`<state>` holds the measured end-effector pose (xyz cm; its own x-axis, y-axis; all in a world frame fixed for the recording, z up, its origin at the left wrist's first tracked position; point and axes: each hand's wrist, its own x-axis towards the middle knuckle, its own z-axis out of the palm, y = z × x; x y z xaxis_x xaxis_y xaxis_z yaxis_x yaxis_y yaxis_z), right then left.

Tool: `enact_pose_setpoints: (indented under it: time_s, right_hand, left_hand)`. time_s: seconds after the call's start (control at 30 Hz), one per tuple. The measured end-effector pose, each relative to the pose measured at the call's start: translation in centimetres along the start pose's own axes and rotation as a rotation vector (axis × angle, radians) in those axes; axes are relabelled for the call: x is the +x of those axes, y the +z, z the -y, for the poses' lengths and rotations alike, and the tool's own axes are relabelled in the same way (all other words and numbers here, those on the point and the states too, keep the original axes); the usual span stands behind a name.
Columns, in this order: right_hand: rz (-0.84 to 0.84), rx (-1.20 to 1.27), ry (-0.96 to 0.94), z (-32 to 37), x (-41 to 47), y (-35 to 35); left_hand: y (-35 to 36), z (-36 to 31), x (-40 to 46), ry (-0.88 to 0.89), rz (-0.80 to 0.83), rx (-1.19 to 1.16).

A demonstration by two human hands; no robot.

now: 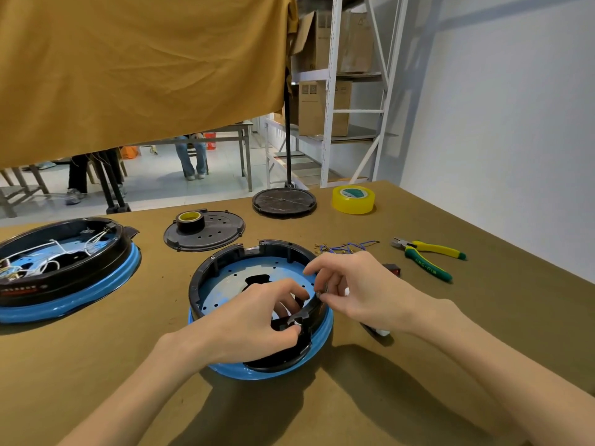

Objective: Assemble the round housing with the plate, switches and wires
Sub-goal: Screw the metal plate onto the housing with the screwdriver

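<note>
Head camera shows the round black plastic housing with a blue rim [225, 275] sitting on the brown table [418, 365], right under both hands. The left hand [254, 320] reaches in over the near side of the ring, and its curled fingers and thumb pinch a small black part at the near-right wall of the ring. The right hand [351, 291] comes in from the outside of that same wall, and its fingertips are curled and pinch something small and shiny there; it is too small to say what it is. So the two sets of fingers sit almost touching, one inside the wall and one outside, with the wall between them. The spot they work on is right at the fingertips, not off to a side. I think a switch or clip is being pushed into a slot in the wall, and the push should go straight through the wall, from the right fingers toward the left ones. The blue flat plate with little holes [222, 281] lies in the bottom of the ring, just past the left fingers. The bundle of thin blue and yellow wires [347, 247] lies on the table just beyond the right hand, so that hand is nearer to it. A small black and red switch [391, 270] lies just past the right hand's knuckles too. The green and yellow pliers [428, 259] lie farther out to the right.
</note>
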<state>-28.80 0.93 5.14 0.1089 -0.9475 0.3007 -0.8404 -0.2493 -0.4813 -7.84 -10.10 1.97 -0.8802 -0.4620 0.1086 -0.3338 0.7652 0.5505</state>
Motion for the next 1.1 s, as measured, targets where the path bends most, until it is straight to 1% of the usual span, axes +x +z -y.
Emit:
enact_pose_setpoints:
  time_s: [0.2, 0.37, 0.53, 0.67, 0.77, 0.87, 0.93, 1.0, 1.1]
  right_hand:
    - [-0.038, 0.045, 0.007, -0.2, -0.5, 0.2]
    - [-0.151, 0.119, -0.012, -0.6, -0.6, 1.1]
    - [-0.173, 0.142, 0.015, -1.0, -0.8, 1.4]
    - [-0.244, 0.146, 0.015, -1.3, -1.2, 1.6]
    - [-0.198, 0.1, 0.039, -1.8, -1.7, 1.9]
    - [-0.11, 0.003, 0.108, -2.4, -2.1, 2.5]
    - [-0.079, -0.026, 0.196, -2.7, -2.1, 2.9]
    - [-0.081, 0.061, 0.301, -2.6, -2.0, 3.2]
    - [-0.138, 0.211, 0.44, -2.1, -1.6, 3.6]
  left_hand:
    - [0.1, -0.5, -0.1, 0.037, -0.065, 0.035]
    - [0.2, -0.5, 0.1, 0.04, -0.099, -0.007]
    - [0.2, -0.4, 0.0, 0.035, -0.102, -0.008]
    - [0.3, -0.8, -0.1, 0.029, -0.115, 0.05]
    - [0.8, -1.4, -0.1, 0.071, -0.144, 0.153]
    - [1.4, -1.9, 0.1, 0.109, -0.201, 0.278]
    - [1.7, -2.1, 0.1, 0.123, -0.235, 0.338]
    - [1.9, -2.2, -0.1, 0.128, -0.252, 0.359]
    - [1.7, -2.4, -0.4, 0.106, -0.273, 0.3]
